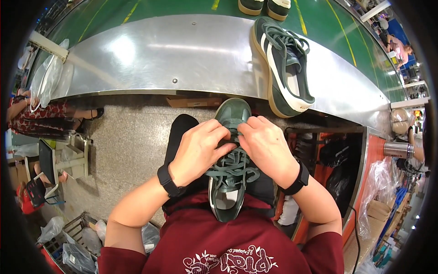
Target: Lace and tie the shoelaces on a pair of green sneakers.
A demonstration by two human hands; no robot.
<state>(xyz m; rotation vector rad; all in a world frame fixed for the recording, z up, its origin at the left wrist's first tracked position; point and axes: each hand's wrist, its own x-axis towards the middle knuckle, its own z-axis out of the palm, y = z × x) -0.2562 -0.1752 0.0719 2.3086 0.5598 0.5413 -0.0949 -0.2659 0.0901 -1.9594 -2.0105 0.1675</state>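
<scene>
A dark green sneaker (pixel 233 108) rests on my lap, its toe pointing away from me and its opening toward my body. Green shoelaces (pixel 230 172) lie loose and looped over its tongue. My left hand (pixel 198 148) pinches at the lacing near the toe from the left side. Opposite it, my right hand (pixel 267 148) has its fingers closed on the same upper lacing. Both sets of fingertips nearly meet, and they hide exactly which strands are gripped. A second green sneaker (pixel 284 68) with white stripes and a gum sole stands on the metal ledge, laces tied.
Beyond the metal ledge (pixel 155 50) runs a green conveyor belt (pixel 150 11) with another pair of shoes (pixel 263 6). An orange-sided shelf (pixel 360 182) stands at my right. A crate of plastic bags (pixel 75 237) is at lower left. Other people are at both sides.
</scene>
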